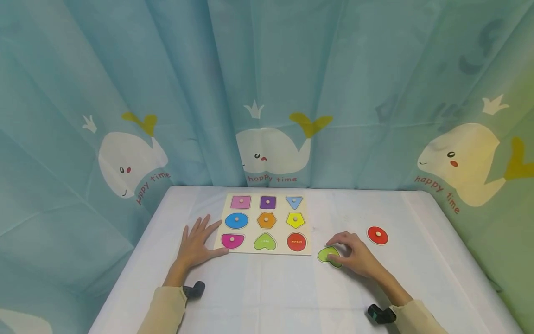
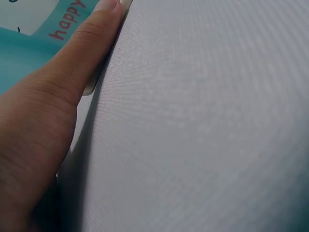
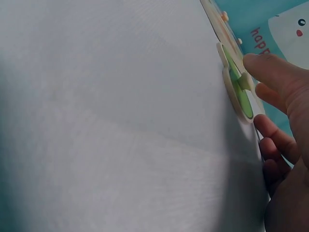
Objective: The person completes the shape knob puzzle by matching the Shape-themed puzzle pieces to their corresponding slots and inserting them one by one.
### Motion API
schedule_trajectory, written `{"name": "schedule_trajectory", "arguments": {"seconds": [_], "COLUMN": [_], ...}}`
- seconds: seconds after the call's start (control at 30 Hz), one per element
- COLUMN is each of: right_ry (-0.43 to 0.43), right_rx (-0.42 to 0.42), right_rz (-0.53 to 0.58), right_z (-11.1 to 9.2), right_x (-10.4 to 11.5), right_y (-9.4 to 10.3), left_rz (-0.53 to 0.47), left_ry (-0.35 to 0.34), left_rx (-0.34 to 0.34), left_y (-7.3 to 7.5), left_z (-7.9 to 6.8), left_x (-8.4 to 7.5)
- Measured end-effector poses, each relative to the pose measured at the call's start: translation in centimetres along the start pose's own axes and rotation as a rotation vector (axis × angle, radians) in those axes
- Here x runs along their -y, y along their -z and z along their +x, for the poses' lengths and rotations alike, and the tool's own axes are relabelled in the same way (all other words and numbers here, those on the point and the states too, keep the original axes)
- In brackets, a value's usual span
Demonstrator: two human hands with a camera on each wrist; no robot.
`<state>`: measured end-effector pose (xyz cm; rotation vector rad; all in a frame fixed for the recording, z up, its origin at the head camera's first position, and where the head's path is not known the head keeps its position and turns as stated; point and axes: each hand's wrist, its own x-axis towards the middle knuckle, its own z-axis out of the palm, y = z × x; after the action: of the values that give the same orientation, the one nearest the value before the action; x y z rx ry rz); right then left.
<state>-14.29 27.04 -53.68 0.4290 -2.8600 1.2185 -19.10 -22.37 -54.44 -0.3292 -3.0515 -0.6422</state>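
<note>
My left hand (image 1: pixel 196 248) lies with its fingers spread at the left edge of a shape puzzle board (image 1: pixel 281 232). Its thumb (image 2: pixel 96 31) touches the near left corner. My right hand (image 1: pixel 354 255) is over a green heart puzzle piece (image 1: pixel 323 254), which lies flat on the table just right of the board. In the right wrist view, thumb and forefinger stand on either side of the heart's small wooden knob (image 3: pixel 246 81). From the head view their tips look apart. A green heart-shaped slot (image 1: pixel 265 241) and a red circular slot (image 1: pixel 296 241) show in the board's near row.
A red round piece (image 1: pixel 377 235) with a knob lies right of my right hand. Several other coloured pieces, such as the blue oval (image 1: pixel 236 221), sit in the board. White cloth covers the table (image 1: pixel 267 292). A whale-print curtain (image 1: pixel 267 93) hangs behind it.
</note>
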Motion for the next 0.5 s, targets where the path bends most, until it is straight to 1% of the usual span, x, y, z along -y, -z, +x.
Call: {"name": "schedule_trajectory", "arguments": {"seconds": [0.4,0.5], "right_ry": [-0.013,-0.012], "right_rx": [-0.006,-0.002], "right_rz": [-0.025,-0.015], "right_z": [-0.16,-0.17], "right_x": [-0.12,-0.12], "right_y": [-0.28,-0.29], "left_rz": [-0.016,-0.012], "left_ry": [-0.003,-0.003], "left_rx": [0.000,-0.002], "left_y": [0.20,0.23], "left_z": [-0.14,-0.19], "left_x": [-0.29,-0.29]}}
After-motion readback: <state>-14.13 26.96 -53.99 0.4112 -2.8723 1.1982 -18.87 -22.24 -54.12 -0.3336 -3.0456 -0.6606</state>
